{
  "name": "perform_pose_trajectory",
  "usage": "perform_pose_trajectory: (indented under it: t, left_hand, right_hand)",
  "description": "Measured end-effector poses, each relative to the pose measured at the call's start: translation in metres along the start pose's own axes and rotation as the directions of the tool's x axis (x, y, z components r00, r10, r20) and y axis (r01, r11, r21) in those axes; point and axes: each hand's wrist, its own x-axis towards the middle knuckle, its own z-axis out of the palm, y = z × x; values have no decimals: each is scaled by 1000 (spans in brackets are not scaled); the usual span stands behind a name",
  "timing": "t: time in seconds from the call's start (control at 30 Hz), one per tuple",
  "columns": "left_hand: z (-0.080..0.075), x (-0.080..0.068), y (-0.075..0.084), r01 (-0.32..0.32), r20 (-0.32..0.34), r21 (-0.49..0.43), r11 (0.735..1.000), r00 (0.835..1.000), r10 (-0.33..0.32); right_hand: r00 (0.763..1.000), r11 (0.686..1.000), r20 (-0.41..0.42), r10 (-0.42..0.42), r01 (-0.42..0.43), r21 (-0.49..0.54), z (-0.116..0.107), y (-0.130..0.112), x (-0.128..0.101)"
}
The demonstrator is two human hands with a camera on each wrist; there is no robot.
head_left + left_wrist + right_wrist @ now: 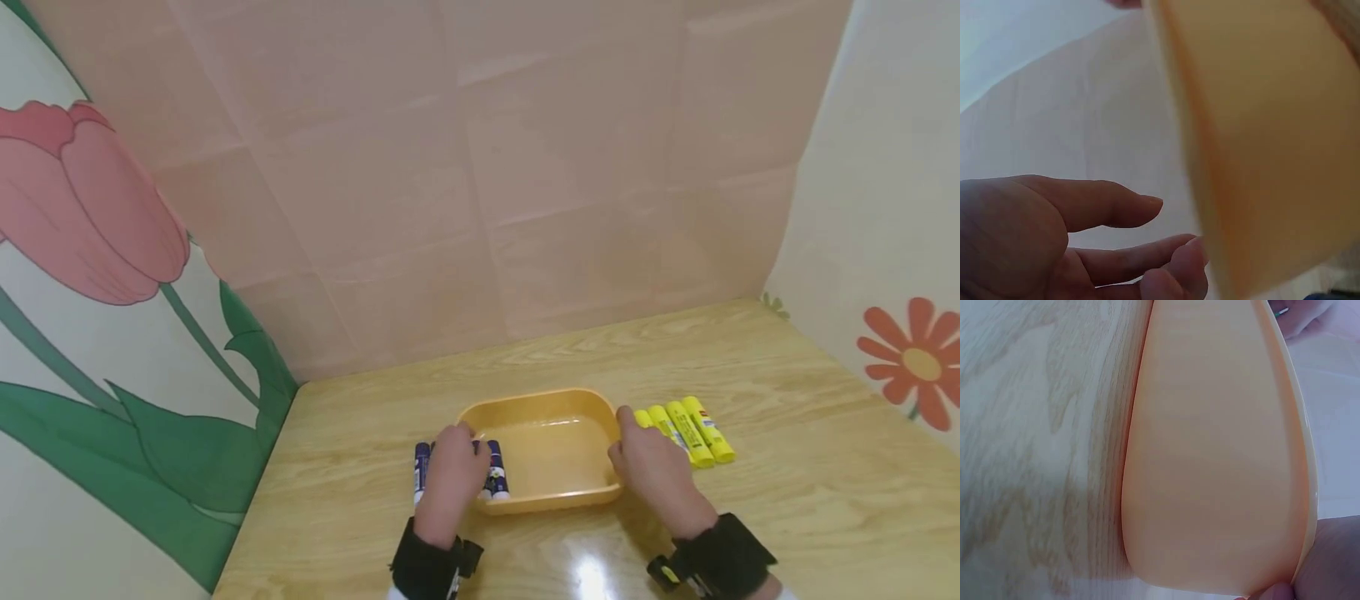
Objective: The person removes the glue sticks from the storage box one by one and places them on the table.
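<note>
Tray (551,450) sits between my hands, long axis running from one to the other. Left hand (453,471) has relaxed fingers (1116,209) beside its wall; right hand (652,467) touches the opposite rim, grip unclear

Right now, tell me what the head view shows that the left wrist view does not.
Only the head view shows the wooden table, four yellow glue sticks right of the tray, the blue glue sticks by the left hand, and the right hand at the tray's right end. Only the left wrist view shows that hand's palm and loosely curled fingers from close up, beside the tray's wall. Both show the left hand and the orange tray.
</note>
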Motion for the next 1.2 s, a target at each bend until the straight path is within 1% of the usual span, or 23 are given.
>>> perform_pose_trajectory:
  t: [0.1,0.13,0.2,0.27,0.4,0.53,0.63,0.73,0.83,0.93,1.2]
  left_hand:
    - [12,0,2,-28,24,15,999,999,28]
    - [17,0,2,-45,25,36,998,999,44]
    - [24,1,3,-40,46,49,998,998,38]
    - [31,1,3,-48,57,65,997,997,44]
    - [40,-1,2,-50,31,86,995,998,48]
    - [44,0,3,-47,-6,104,993,999,48]
    - [47,1,2,-70,-34,153,986,997,76]
    - [49,2,2,-105,-76,218,970,989,124]
    - [51,3,2,-112,-92,249,962,986,139]
    - [52,5,3,-95,-77,257,962,990,118]
    - [56,9,6,-64,-22,331,941,997,75]
  right_hand:
    - [1000,1000,-3,-4,4,-2,0,-1,0]
    - [1000,1000,-7,-8,8,-2,-1,-1,-1]
    - [1000,1000,-10,-9,9,-2,-1,-1,0]
    - [1000,1000,-13,-8,8,-1,0,-1,0]
    - [1000,1000,-10,-3,3,3,0,0,1]
    - [1000,1000,-14,-11,11,3,-1,0,0]
    - [1000,1000,-10,-8,8,4,-1,0,-1]
    - [1000,1000,-6,-2,2,6,-1,0,-1]
    - [1000,1000,-12,-4,4,-1,0,0,-1]
    - [1000,1000,-23,-11,11,-7,0,1,-1]
    - [1000,1000,-13,-4,4,6,0,0,-2]
